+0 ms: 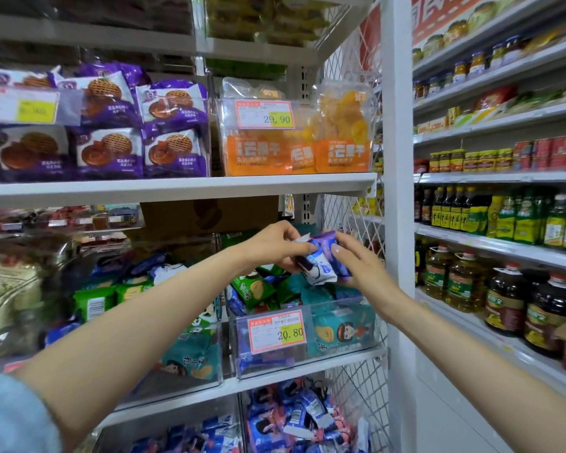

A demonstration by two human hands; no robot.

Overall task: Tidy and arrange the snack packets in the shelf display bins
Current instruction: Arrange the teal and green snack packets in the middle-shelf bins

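Head: left hand (275, 245), right hand (361, 268) pinch glossy packets (321, 268).

The left hand (276, 245) and right hand (360, 266) grip packets (322, 269) above a bin (366, 335) at the right end of a shelf (307, 363). At nine o'clock from it sits a second bin (206, 361); at twelve, one shelf up, a bin of bags (262, 152); at three, beyond a post (399, 191), bottles (510, 299).

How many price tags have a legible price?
2. The 29.90 tag on the orange-bag bin; the 20.80 tag on the lower bin. A third tag, left, is blurred; more may be hidden.
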